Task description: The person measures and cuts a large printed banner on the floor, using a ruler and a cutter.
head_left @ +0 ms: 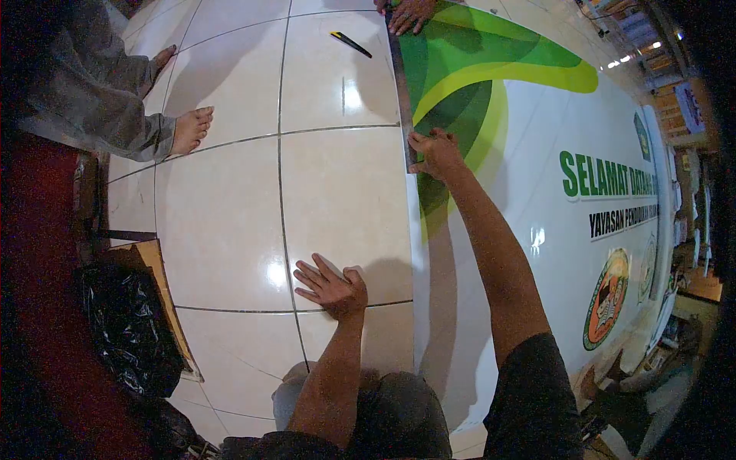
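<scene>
My left hand [333, 290] lies palm down on the tiled floor [222, 222], fingers spread, left of a large printed banner [514, 192]. My right hand [438, 156] is at the banner's left edge, thumb and fingers bent and apart, their tips on a dark strip [403, 107] that runs along this edge. Green leaf-like shapes and large lettering cover the white banner. Another person's hand [412, 15] rests on the banner's far left corner, by the strip's top end. A black and yellow cutter knife [351, 44] lies on the floor left of that hand.
At the left stands a person with bare feet [192, 130] and grey trousers [100, 100]. A black plastic bag [130, 326] lies beside a cardboard piece [165, 295] at the lower left. Several items crowd the right side, past the banner.
</scene>
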Demonstrator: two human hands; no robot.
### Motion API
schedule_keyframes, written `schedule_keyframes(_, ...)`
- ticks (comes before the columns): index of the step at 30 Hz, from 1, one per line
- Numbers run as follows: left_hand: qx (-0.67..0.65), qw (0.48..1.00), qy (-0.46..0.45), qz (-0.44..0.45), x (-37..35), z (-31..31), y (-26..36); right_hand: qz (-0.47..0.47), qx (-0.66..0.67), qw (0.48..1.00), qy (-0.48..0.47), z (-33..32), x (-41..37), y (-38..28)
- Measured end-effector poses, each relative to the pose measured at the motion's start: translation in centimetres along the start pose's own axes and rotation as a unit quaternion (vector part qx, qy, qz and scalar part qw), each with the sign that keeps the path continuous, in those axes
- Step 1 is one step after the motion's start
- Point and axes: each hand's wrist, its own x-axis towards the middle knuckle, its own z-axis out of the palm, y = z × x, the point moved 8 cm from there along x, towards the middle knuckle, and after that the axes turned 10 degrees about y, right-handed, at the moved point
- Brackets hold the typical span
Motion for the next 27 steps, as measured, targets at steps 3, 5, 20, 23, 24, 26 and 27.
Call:
schedule_keyframes(3,0.001,1.000,-0.002,0.003,-0.1,0.1,0.0,0.033,-0.025,0.997,-0.061,0.5,0.1,0.3)
schedule_keyframes(5,0.010,1.000,-0.007,0.005,-0.1,0.4,-0.1,0.031,-0.023,0.998,-0.051,0.6,0.0,0.3)
schedule_keyframes(20,0.014,1.000,-0.014,0.012,-0.2,0.4,-0.1,0.030,-0.005,0.999,-0.036,-0.4,0.0,-0.1)
schedule_keyframes(23,0.022,1.000,-0.006,0.020,-0.3,0.5,-0.2,0.031,-0.004,0.999,-0.039,-0.5,-0.2,-0.2)
schedule_keyframes(24,0.022,1.000,-0.006,0.019,-0.2,0.4,-0.1,0.027,-0.006,0.999,-0.033,-0.5,-0.2,-0.2)
schedule_keyframes(26,-0.003,1.000,0.015,0.018,0.1,-0.2,0.1,0.023,-0.009,0.999,-0.029,0.1,0.0,0.1)
schedule_keyframes(27,-0.003,1.000,0.015,0.018,0.1,-0.2,0.1,0.020,-0.012,0.999,-0.026,0.1,0.1,0.0)
